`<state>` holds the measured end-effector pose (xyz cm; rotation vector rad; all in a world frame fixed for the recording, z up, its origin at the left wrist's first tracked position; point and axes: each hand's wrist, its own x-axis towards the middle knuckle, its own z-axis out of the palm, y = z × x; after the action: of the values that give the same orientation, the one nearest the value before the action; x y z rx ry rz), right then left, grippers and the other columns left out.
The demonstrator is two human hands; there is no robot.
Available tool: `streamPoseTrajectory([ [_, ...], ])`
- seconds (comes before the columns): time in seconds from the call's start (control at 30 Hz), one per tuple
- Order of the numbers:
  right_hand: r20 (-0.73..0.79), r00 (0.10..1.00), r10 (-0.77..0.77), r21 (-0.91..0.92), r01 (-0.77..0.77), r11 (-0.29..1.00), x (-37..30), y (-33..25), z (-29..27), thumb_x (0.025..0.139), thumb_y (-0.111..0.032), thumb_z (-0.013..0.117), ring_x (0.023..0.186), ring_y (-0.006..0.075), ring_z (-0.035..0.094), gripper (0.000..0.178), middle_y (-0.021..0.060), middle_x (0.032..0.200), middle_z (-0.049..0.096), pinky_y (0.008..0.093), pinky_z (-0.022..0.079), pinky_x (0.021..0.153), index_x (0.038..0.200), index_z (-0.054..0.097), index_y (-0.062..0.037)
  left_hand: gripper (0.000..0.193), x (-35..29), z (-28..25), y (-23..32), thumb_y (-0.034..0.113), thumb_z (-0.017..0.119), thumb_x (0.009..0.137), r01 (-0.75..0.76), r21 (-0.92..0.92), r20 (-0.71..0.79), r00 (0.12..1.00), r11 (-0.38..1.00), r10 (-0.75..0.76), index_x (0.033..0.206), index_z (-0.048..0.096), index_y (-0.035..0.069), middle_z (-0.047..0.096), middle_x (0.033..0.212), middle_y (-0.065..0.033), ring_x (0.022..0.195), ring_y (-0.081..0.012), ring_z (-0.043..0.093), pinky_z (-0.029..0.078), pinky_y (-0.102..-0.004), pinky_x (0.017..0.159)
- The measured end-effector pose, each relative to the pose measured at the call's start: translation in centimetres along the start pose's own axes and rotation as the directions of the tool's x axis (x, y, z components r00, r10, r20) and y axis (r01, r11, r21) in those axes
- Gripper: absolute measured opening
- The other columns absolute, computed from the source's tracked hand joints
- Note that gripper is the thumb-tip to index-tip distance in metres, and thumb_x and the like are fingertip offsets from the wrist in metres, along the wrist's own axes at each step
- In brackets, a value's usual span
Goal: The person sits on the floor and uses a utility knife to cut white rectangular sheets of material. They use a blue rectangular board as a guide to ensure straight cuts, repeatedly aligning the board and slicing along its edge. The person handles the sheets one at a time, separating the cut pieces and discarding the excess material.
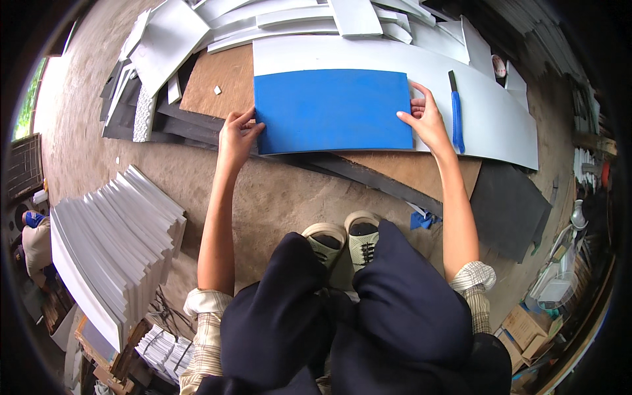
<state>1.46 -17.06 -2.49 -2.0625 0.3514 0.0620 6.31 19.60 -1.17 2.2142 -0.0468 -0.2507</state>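
From here I see the bare left hand [239, 135] and bare right hand [428, 123] clamping a flat, blue rectangular sheet [332, 110] — thumbs on top, opposite ends.

The left hand [236, 138] and right hand [429, 124] hold the blue sheet [332, 112] by opposite edges; right of it lies a blue-handled tool [457, 117], probably a knife.

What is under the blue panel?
A white sheet shows beyond its far and right edges, a brown board at its left. What the blue panel covers can't be seen.
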Motion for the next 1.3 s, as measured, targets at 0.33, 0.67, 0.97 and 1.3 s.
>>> streamPoseTrajectory([
  [0.33, 0.058, 0.998, -0.005, -0.077, 0.01, 0.997, -0.2, -0.6, -0.2, 0.069, -0.011, 0.071, 0.086, 0.0215, 0.053, 0.072, 0.0144, 0.1, 0.048, 0.0333, 0.047, 0.078, 0.129, 0.033, -0.0142, 0.04, 0.1, 0.2, -0.2, 0.008, 0.066, 0.075, 0.036, -0.002, -0.001, 0.999, 0.999, -0.036, 0.114, 0.056, 0.005, 0.055, 0.096, -0.0065, 0.076, -0.0112, 0.059, 0.049, -0.0228, 0.069],
  [0.67, 0.033, 0.999, 0.013, -0.222, -0.005, 0.975, 0.1, -0.9, 0.4, 0.068, -0.008, 0.071, 0.087, 0.0221, 0.052, 0.076, 0.0145, 0.101, 0.045, 0.0332, 0.046, 0.081, 0.13, 0.029, -0.0151, 0.048, -0.9, 0.7, 0.2, 0.017, 0.064, 0.08, 0.095, 0.021, 0.003, 0.995, 0.995, -0.095, 0.124, 0.048, 0.008, 0.054, 0.095, -0.0134, 0.072, -0.0149, 0.061, 0.05, -0.0259, 0.066],
  [0.97, 0.015, 0.999, -0.037, -0.165, 0.039, 0.985, -2.1, -1.2, 1.4, 0.066, -0.003, 0.071, 0.084, 0.0191, 0.051, 0.077, 0.0119, 0.097, 0.049, 0.0299, 0.047, 0.079, 0.131, 0.031, -0.0145, 0.048, -4.7, 0.2, -1.2, 0.015, 0.063, 0.08, 0.091, 0.147, -0.02, 0.996, 0.985, -0.089, 0.125, 0.048, 0.011, 0.045, 0.105, -0.0143, 0.075, -0.0154, 0.057, 0.051, -0.0257, 0.064],
  [1.3, -0.194, 0.96, -0.201, -0.144, 0.175, 0.974, -3.4, -1.2, 0.6, 0.071, -0.007, 0.068, 0.093, 0.0262, 0.049, 0.054, 0.0125, 0.099, 0.046, 0.037, 0.042, 0.084, 0.119, 0.044, -0.0094, 0.055, -3.8, 7.5, 11.3, 0.022, 0.065, 0.073, -0.791, 0.338, 0.566, 0.604, 0.509, 0.562, 0.122, 0.044, 0.011, 0.045, 0.115, -0.0092, 0.105, -0.0272, 0.043, 0.04, -0.0392, 0.09],
])
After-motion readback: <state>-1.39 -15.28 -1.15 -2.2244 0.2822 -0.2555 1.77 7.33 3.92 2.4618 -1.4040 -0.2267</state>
